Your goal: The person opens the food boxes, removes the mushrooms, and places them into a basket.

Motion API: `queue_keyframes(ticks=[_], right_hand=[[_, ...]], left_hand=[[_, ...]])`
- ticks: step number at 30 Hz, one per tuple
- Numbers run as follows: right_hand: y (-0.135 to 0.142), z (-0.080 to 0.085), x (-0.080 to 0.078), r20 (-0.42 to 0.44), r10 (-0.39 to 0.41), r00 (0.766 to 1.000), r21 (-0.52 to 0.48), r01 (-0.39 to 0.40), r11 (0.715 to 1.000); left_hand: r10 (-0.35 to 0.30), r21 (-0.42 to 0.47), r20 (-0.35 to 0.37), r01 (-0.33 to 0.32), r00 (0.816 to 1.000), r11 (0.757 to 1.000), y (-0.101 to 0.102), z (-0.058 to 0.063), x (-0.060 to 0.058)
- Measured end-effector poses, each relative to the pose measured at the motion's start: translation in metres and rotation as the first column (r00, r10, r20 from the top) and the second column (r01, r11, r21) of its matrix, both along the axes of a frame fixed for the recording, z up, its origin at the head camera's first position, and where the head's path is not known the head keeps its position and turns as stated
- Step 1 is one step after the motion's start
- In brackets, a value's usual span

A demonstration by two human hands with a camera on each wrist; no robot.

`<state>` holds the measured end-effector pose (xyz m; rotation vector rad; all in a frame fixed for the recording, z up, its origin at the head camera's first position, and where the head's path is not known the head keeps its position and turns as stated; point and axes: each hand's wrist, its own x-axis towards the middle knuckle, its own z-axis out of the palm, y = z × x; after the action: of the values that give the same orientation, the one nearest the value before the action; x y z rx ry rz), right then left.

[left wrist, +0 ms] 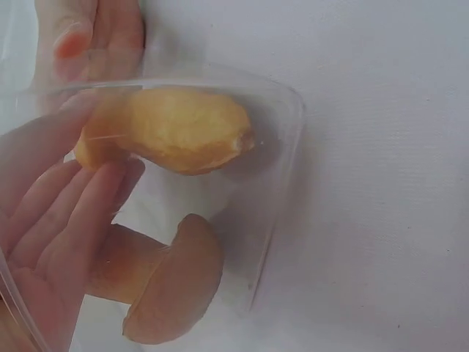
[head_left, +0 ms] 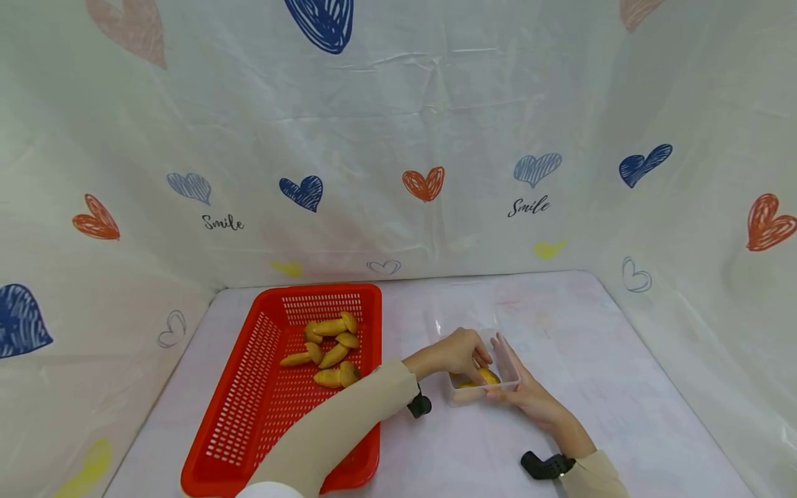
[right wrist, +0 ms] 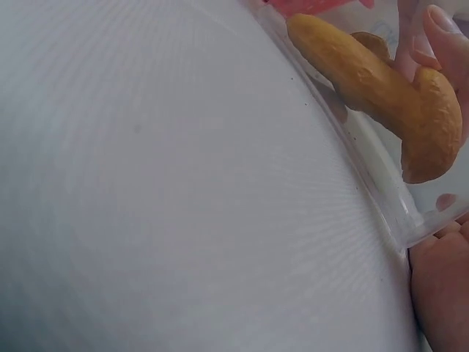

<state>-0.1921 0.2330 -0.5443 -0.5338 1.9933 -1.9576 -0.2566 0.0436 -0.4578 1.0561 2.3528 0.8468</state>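
My left hand [head_left: 463, 353] reaches down into a clear plastic container [head_left: 462, 397]. Its thumb and fingers pinch a yellow-brown mushroom [left wrist: 187, 130] by one end, seen through the clear wall in the left wrist view. A second mushroom [left wrist: 174, 286] lies beside it in the container, just under those fingers. From the right, my right hand [head_left: 532, 400] grips the container, thumb at the near side and fingers along the far right wall. In the right wrist view, one mushroom [right wrist: 374, 84] shows its long stem and curved cap close to the left fingertips.
A red perforated basket [head_left: 208, 422] stands to the left, under the left forearm, with several mushrooms [head_left: 336, 351] inside. The table [head_left: 473, 456] has a pale cover. Behind it and at both sides hangs a white sheet [head_left: 373, 228] printed with hearts.
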Motion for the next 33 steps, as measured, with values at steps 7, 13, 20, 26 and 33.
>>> queue_keyframes(ticks=[7,13,20,26,33], right_hand=[[0.0009,-0.0010,0.0001,-0.007,0.033,0.999,-0.032,-0.034,0.999],[0.0007,-0.0012,0.0002,-0.006,0.042,0.999,-0.054,-0.043,0.998],[0.0007,-0.0019,-0.0011,0.003,0.059,0.998,-0.075,-0.059,0.995],[0.0004,-0.0035,-0.0010,-0.010,0.055,0.998,-0.062,-0.056,0.997],[-0.0002,-0.0010,0.0007,0.046,0.019,0.999,-0.040,-0.017,0.999]], left_hand=[[-0.013,-0.007,0.020,0.013,1.000,1.000,-0.0016,0.0051,0.0022],[-0.081,-0.024,0.066,0.083,0.995,0.996,-0.0022,0.0089,0.0020],[-0.118,0.010,0.090,0.118,0.989,0.993,-0.0029,0.0094,0.0005],[-0.147,0.035,0.101,0.145,0.984,0.989,-0.0039,0.0057,-0.0012],[-0.167,0.027,0.075,0.166,0.983,0.986,-0.0021,0.0024,-0.0017]])
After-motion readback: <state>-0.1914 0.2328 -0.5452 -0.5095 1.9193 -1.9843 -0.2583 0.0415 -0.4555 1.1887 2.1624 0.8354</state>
